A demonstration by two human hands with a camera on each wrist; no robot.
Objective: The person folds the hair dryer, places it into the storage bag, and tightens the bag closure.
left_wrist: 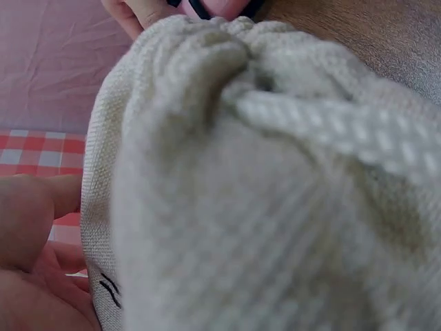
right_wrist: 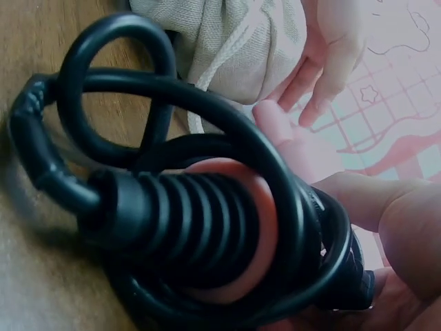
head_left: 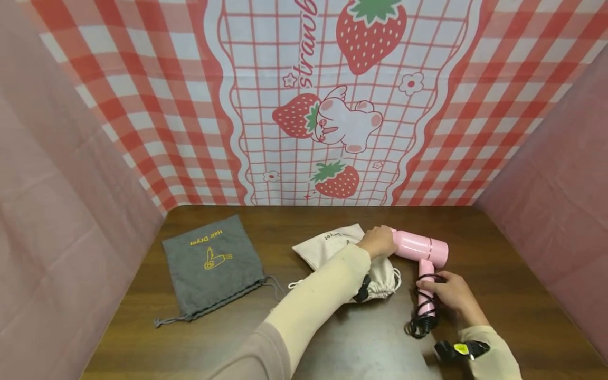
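Glossy pink hair dryer [head_left: 420,247], right hand [head_left: 454,293] gripping its cord-wrapped handle [head_left: 426,269], left hand [head_left: 378,241] at cylindrical barrel end [head_left: 398,239], grip unclear, coarse-woven cream pouch [head_left: 320,249] beside dryer

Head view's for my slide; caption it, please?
The right hand grips a pink hair dryer beside a cream drawstring bag.

Place: a cloth-walled booth [head_left: 76,190]; home or studio, cannot tell
Back cloth [head_left: 332,105]: red-checked, strawberry-printed
Side cloths [head_left: 560,195]: plain pink, at left and right
Table [head_left: 513,295]: brown wood-grain, between them

Beige bag [head_left: 324,248] partly hidden behind L sleeve [head_left: 315,298], head cam.
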